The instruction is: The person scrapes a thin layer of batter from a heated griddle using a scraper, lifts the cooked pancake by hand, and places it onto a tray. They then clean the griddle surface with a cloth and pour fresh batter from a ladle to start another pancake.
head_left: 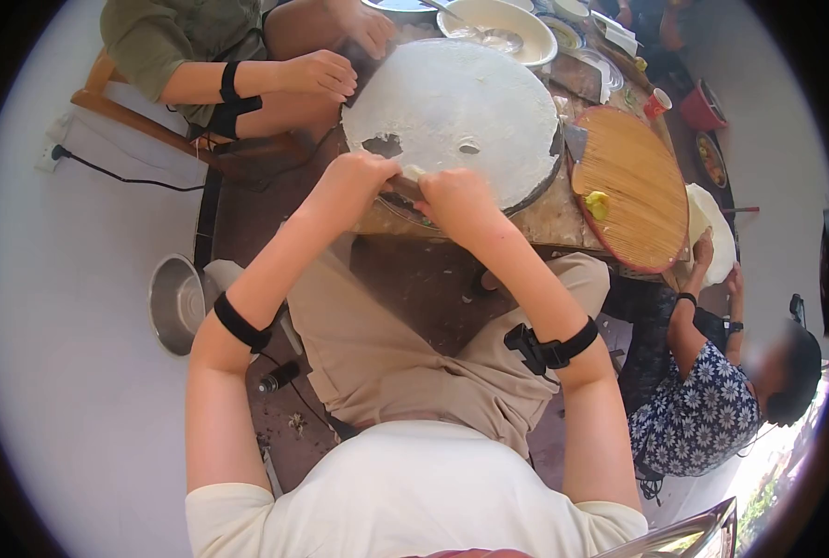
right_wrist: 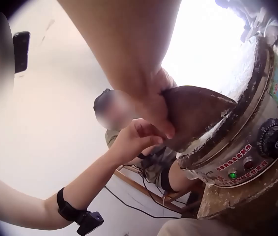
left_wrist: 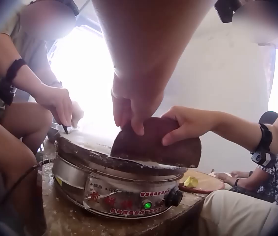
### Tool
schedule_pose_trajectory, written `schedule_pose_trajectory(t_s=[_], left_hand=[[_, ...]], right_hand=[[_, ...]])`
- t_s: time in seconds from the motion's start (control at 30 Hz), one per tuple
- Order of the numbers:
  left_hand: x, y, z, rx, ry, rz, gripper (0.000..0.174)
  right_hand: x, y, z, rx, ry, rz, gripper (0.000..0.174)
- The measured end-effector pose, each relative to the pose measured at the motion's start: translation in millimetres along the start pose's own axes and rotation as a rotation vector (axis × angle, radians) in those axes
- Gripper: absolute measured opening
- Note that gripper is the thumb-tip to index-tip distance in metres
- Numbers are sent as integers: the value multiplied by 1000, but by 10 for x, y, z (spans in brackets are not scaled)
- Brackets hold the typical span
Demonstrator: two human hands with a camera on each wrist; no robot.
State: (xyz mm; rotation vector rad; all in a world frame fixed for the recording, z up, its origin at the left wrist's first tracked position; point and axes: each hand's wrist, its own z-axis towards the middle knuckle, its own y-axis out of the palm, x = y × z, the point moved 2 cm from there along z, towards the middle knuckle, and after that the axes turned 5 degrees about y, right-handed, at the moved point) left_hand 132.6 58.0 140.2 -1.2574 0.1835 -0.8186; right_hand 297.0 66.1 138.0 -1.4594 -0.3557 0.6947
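A round electric griddle (left_wrist: 75, 169) stands at the table edge, its top covered by a thin whitish batter sheet (head_left: 452, 93). Two dark gaps show in the sheet near my hands. Both hands hold a dark brown, half-round scraper (left_wrist: 154, 140) by its upper part, its straight edge down at the near rim. My left hand (head_left: 363, 181) grips its left side, and my right hand (head_left: 456, 200) its right side, thumb on the near face in the left wrist view. Some pale batter (head_left: 414, 173) shows between the hands.
At left, another person's hand (head_left: 321, 74) is at the griddle's edge with a dark flat tool. A round slatted board (head_left: 633, 177) with a yellow lump (head_left: 598, 205) lies at right. Behind stands a cream bowl (head_left: 535, 56) with a ladle. Another person at right handles a white round sheet (head_left: 723, 237).
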Motion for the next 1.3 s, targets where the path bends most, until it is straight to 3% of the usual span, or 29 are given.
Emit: schedule_pose_trajectory(t_s=[0.07,0.17,0.3,0.4,0.6,0.7,0.8,0.9,1.0,1.13,1.3], left_hand=[[70,131,-205,-197,-40,-147,15],[258,304,-521,-70,13,-151,19],[405,-112,-166,92,-11,-82,19],[62,-65,302,132,-36,13,16],[-144,66,436,39,-13,17,18],[-138,55,353,42,-16,-7,8],[-86,23,254,-23,-42,16,19],[-23,59,170,-2,-36,26,18],[63,122,43,-20,-6,56,16],[447,566,-476,-164,-5,-129,17],[860,351,-519,108,-3,-255,18]], right_hand=[[-20,175,-195,-105,-66,76,21],[-58,136,-436,-126,-89,105,23],[1,-341,-326,41,-27,10,21],[264,-397,46,104,-7,-32,20],[471,-165,330,-11,-36,-42,23],[434,-181,329,-72,-90,-9,29],[372,-181,311,-103,-127,-13,29],[319,-140,241,-139,-108,-52,26],[205,-108,60,-189,-88,-106,23],[86,296,-596,-262,-122,-58,24],[143,125,-1088,-245,40,175,26]])
